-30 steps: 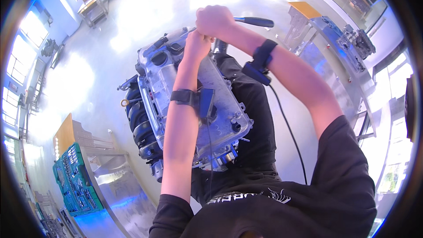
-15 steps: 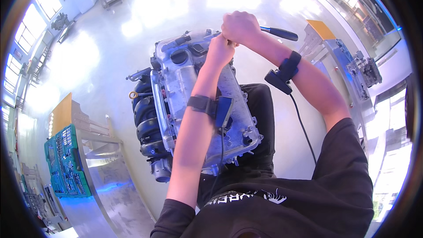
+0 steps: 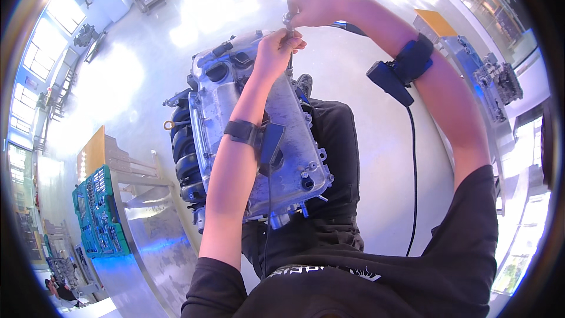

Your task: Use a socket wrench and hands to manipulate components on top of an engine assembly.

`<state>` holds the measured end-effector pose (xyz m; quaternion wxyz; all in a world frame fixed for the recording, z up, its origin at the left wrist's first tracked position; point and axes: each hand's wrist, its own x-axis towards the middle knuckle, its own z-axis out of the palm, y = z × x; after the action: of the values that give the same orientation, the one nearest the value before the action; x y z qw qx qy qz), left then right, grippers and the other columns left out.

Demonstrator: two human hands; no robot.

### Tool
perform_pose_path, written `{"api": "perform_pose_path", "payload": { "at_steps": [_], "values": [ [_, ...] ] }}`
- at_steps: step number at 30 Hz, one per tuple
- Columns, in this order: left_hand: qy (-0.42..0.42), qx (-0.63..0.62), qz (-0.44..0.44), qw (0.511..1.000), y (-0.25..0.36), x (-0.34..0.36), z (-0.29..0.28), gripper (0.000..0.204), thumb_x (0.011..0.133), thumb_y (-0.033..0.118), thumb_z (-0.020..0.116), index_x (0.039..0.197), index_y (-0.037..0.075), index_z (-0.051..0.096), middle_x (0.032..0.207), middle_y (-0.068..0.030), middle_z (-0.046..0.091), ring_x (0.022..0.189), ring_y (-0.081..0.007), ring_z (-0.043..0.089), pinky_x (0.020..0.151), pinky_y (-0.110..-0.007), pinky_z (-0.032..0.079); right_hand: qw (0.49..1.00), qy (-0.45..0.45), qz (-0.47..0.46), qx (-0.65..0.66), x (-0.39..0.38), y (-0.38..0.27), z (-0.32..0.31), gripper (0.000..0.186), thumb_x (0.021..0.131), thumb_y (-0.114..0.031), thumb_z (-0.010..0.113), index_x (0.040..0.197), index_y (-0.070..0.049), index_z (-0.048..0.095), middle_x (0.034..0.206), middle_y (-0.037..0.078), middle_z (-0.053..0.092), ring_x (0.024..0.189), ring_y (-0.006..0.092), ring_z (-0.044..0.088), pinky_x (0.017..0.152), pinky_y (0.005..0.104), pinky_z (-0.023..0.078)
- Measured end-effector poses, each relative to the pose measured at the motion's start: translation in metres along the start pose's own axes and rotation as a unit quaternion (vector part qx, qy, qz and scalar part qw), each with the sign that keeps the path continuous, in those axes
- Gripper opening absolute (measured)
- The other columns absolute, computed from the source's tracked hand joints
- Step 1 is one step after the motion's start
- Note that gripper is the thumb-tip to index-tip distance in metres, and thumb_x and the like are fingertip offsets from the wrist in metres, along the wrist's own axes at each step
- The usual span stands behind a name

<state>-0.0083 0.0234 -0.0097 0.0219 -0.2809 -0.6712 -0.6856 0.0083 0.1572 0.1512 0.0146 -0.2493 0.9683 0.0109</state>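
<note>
A car engine with a silvery cover stands upright before me, close to my legs. Over its far right corner, my left hand is closed around the thin shaft below the head of a ratchet wrench. My right hand is bent over that ratchet head, fingers curled onto it. The wrench's dark handle pokes out past my right forearm, which hides most of it. What the shaft's lower end touches is hidden by my left hand.
At the left, a green socket-tool case lies open on a metal bench. Another bench with engine parts stands at the right. A black cable hangs from my right wrist strap. A black oil cap sits on the engine cover.
My hands have come slightly apart, baring the ratchet head between them. My right hand is higher and its elbow swings outward. The whole view has shifted slightly.
</note>
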Motion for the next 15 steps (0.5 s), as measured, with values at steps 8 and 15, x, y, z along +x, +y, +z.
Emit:
{"api": "perform_pose_path", "payload": {
  "at_steps": [8, 15],
  "values": [
    [0.054, 0.066, 0.035, 0.996, -0.003, -0.002, -0.003, 0.018, 0.085, 0.01, 0.065, 0.099, -0.002, 0.064, 0.086, -0.011, 0.07, 0.077, -0.014, 0.067, 0.069, -0.028, 0.051, 0.992, 0.015, 0.104, 0.073, -0.015, -0.026, -0.001, 0.04, 0.082, -0.031, 0.056, 0.066, 0.005, 0.062, 0.054, 0.014, 0.059, 0.048, 0.0228, 0.062, 0.05, 0.0345, 0.053],
    [0.045, -0.022, 0.02, 0.999, 0.004, -0.003, 0.004, 0.016, 0.085, 0.003, 0.059, 0.099, -0.001, 0.065, 0.077, -0.007, 0.066, 0.072, -0.0129, 0.065, 0.067, -0.027, 0.05, 0.987, 0.002, 0.13, 0.09, -0.011, -0.032, -0.008, 0.037, 0.073, -0.035, 0.062, 0.065, 0.001, 0.065, 0.053, 0.013, 0.06, 0.047, 0.0213, 0.062, 0.048, 0.0336, 0.054]
  ]
}}
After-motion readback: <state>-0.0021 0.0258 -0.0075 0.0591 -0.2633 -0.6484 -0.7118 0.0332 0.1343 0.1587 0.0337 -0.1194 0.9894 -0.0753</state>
